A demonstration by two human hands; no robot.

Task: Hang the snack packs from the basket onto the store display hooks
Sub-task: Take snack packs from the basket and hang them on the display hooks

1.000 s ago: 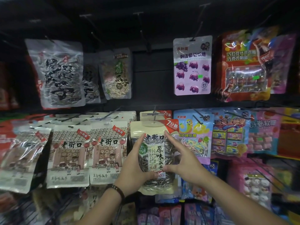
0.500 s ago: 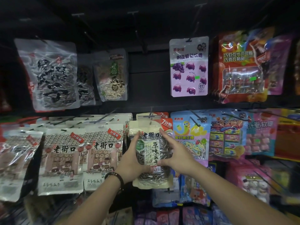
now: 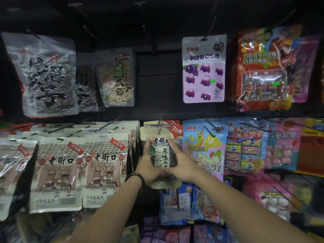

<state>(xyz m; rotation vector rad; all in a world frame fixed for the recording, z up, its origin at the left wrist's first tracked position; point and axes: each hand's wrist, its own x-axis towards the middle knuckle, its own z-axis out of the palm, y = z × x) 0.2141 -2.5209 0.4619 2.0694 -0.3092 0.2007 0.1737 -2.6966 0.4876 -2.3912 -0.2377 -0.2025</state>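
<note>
Two grips on one pack: left grip (image 3: 149,166) and right grip (image 3: 183,165) both clamp the cream-topped, clear-windowed plastic pouch of dark sunflower seeds (image 3: 160,155), one on each side edge. Pouch sits in the lower display row, its header up against the black wire display hook (image 3: 158,125); cannot tell if the hang hole is threaded.

Handling guess: light, soft film, crinkly, a bit slippery, loose seeds shifting inside, not fragile. Best held low on the side edges, leaving the stiffer header free for the hook.

Writing on it: 老街口, 原味瓜子, red corner tag 7分 plus a blurred character. White seed packs (image 3: 103,163) just left also read 老街口. Lilac grape-candy pack (image 3: 203,71) above reads 剥皮葡萄软糖.
</note>
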